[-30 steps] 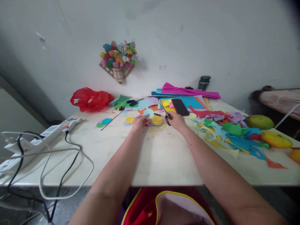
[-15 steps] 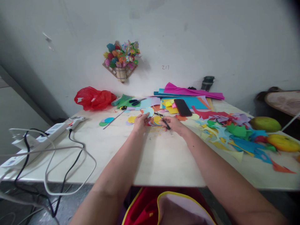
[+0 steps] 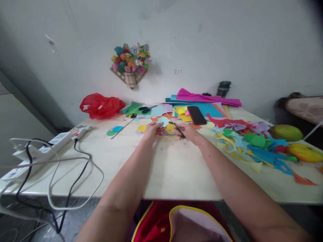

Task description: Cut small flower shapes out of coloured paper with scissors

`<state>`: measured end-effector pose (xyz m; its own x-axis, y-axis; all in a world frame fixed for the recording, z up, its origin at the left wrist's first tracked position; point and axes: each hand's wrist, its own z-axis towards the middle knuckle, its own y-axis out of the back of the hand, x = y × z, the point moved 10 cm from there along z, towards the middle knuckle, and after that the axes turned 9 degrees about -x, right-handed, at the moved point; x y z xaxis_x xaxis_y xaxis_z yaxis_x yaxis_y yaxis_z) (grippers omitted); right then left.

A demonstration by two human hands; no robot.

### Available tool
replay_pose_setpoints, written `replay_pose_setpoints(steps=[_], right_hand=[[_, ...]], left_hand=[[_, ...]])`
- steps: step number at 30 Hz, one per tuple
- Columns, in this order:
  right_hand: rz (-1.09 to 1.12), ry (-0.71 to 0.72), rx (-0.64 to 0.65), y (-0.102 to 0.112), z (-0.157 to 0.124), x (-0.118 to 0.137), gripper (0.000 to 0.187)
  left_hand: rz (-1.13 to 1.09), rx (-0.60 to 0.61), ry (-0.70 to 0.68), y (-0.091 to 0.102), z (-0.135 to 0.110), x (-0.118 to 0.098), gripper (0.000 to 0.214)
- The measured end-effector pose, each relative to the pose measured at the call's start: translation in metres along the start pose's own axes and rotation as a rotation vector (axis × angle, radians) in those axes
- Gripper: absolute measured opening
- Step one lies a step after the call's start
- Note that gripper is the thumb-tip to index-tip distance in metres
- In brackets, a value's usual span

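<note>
Pinched in the fingers of my left hand is a light blue paper piece, held up above the table. My right hand is closed round a pair of dark-handled scissors, whose blades point up and left, close beside the paper's right edge. Under and between the hands lie yellow and other coloured paper discs, partly covered by my fingers. Tiny yellow scraps dot the white table just in front of them.
A phone lies on coloured sheets behind my right hand. Many paper offcuts spread to the right, near two fruits. Another pair of scissors and a red plastic bag are at the back. A power strip with cables sits left.
The light blue paper has turned and shifted slightly right and down in my left hand. The scissors have tilted, their blades pointing further left beside it.
</note>
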<state>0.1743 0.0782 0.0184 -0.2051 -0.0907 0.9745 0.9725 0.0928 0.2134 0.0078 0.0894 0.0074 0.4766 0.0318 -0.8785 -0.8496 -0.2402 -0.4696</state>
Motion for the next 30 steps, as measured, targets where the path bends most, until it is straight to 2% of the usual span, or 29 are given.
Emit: replay_pose_setpoints(steps=[7,13,16,23,30], right_hand=[[0.005,0.019,-0.019,0.001,0.003,0.0,0.032],[0.099,0.09,-0.167,0.012,0.01,0.004,0.037],[0.118,0.144,-0.183,0.012,0.014,0.005,0.04],[0.01,0.259,-0.24,0.013,0.022,0.005,0.04],[-0.057,0.279,-0.265,0.014,0.025,0.002,0.034]], left_hand=[[0.042,0.02,-0.033,-0.001,0.001,-0.002,0.025],[0.096,0.073,-0.041,-0.007,0.0,-0.001,0.029],[0.118,0.095,-0.037,-0.011,-0.001,0.001,0.03],[0.175,0.13,-0.04,-0.016,-0.001,0.008,0.028],[0.197,0.147,-0.022,-0.016,0.001,0.011,0.029]])
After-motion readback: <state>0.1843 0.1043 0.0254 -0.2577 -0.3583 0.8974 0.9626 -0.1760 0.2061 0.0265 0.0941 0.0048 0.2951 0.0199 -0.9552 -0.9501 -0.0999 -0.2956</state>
